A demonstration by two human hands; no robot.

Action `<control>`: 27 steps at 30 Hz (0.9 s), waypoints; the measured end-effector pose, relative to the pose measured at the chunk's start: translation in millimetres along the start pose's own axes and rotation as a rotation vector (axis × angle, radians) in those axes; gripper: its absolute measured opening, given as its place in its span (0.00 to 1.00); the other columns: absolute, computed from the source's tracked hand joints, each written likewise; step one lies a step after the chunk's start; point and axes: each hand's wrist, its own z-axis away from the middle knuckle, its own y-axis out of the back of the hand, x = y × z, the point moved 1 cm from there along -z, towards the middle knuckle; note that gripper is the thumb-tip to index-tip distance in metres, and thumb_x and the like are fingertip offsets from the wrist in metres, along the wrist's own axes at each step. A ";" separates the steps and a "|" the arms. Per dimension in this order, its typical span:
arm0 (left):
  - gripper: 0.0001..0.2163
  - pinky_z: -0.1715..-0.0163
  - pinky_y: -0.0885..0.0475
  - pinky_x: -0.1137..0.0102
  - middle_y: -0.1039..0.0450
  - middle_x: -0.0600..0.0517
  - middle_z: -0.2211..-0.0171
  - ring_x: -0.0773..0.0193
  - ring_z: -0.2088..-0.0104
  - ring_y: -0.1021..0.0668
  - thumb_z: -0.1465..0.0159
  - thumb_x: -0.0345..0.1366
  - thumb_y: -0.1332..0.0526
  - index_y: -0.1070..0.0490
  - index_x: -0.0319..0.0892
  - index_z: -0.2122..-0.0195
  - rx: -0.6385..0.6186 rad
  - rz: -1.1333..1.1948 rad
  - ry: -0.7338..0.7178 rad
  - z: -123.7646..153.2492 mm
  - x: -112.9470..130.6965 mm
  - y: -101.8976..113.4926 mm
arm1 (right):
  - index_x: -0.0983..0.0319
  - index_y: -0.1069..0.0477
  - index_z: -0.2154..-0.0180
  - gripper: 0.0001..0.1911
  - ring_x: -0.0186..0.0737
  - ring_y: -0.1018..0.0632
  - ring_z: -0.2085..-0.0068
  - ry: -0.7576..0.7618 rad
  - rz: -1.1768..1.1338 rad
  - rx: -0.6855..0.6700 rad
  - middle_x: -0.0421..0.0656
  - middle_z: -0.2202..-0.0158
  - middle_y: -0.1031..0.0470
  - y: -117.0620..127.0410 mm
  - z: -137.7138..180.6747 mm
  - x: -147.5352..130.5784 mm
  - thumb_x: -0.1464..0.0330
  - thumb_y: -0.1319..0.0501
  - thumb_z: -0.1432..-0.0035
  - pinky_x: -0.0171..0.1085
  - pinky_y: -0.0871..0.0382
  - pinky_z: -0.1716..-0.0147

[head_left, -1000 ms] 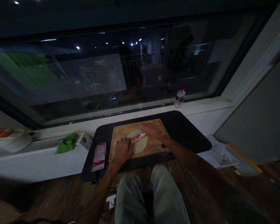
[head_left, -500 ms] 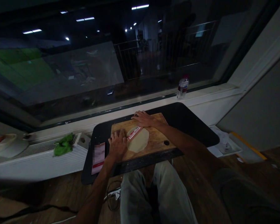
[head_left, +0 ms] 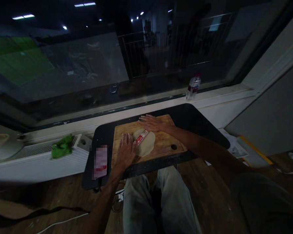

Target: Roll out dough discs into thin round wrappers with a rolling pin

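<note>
A thin, flat, roughly round sheet of dough lies on a wooden cutting board. Slantwise across the dough rests a rolling pin with a red and white label, its two ends hidden beneath my hands. My left hand lies flat over the near left end, fingers stretched out and pointing away from me. Over the far right end is my right hand, also flat, its fingers extended to the left. Neither hand has its fingers wrapped round the pin.
The board sits on a black table. A pink and red packet lies at the table's left side. A plastic bottle stands on the windowsill. Left of the table, a green cloth drapes over a white radiator.
My fingers have straightened from a more curled pose and lie flatter. The rolling pin has turned, showing a different side of its label. The view has shifted slightly.
</note>
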 end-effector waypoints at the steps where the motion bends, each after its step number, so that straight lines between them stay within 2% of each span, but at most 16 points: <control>1: 0.32 0.19 0.40 0.39 0.43 0.29 0.17 0.39 0.15 0.46 0.16 0.44 0.57 0.45 0.29 0.18 0.011 -0.010 -0.002 1.9 4.1 1.7 | 0.55 0.32 0.21 0.29 0.46 0.36 0.18 -0.006 -0.001 0.001 0.45 0.19 0.33 -0.5 1.8 -1.1 0.64 0.44 0.18 0.50 0.47 0.18; 7: 0.31 0.18 0.41 0.41 0.42 0.29 0.17 0.37 0.15 0.44 0.16 0.45 0.56 0.41 0.29 0.20 0.006 -0.062 -0.020 11.3 25.6 11.8 | 0.64 0.31 0.22 0.30 0.51 0.34 0.19 -0.091 -0.019 0.029 0.52 0.20 0.32 1.8 15.5 -11.0 0.65 0.48 0.18 0.53 0.44 0.18; 13: 0.31 0.19 0.41 0.37 0.43 0.31 0.17 0.38 0.15 0.44 0.16 0.46 0.55 0.42 0.34 0.18 0.012 -0.054 -0.039 15.2 38.6 17.5 | 0.67 0.36 0.20 0.34 0.55 0.36 0.18 -0.187 -0.049 0.110 0.54 0.19 0.34 2.1 34.6 -24.8 0.64 0.46 0.20 0.54 0.47 0.16; 18: 0.31 0.18 0.43 0.39 0.42 0.36 0.17 0.40 0.15 0.44 0.17 0.45 0.55 0.43 0.36 0.17 0.007 -0.067 -0.072 20.4 50.6 24.2 | 0.74 0.33 0.23 0.33 0.58 0.37 0.17 -0.279 -0.009 0.119 0.61 0.19 0.35 3.3 47.6 -36.2 0.63 0.49 0.19 0.57 0.48 0.16; 22: 0.31 0.18 0.42 0.39 0.41 0.37 0.17 0.40 0.15 0.44 0.17 0.45 0.54 0.43 0.37 0.17 -0.001 -0.051 -0.105 25.9 59.7 28.7 | 0.74 0.34 0.22 0.35 0.60 0.37 0.18 -0.342 -0.007 0.131 0.62 0.20 0.34 5.2 59.6 -44.3 0.62 0.48 0.20 0.58 0.51 0.16; 27: 0.30 0.17 0.43 0.41 0.37 0.38 0.18 0.42 0.16 0.40 0.17 0.43 0.54 0.40 0.37 0.18 0.000 -0.058 -0.133 29.3 65.0 30.6 | 0.74 0.34 0.22 0.34 0.61 0.36 0.18 -0.381 0.021 0.126 0.62 0.21 0.33 5.6 76.6 -51.9 0.64 0.50 0.20 0.61 0.48 0.17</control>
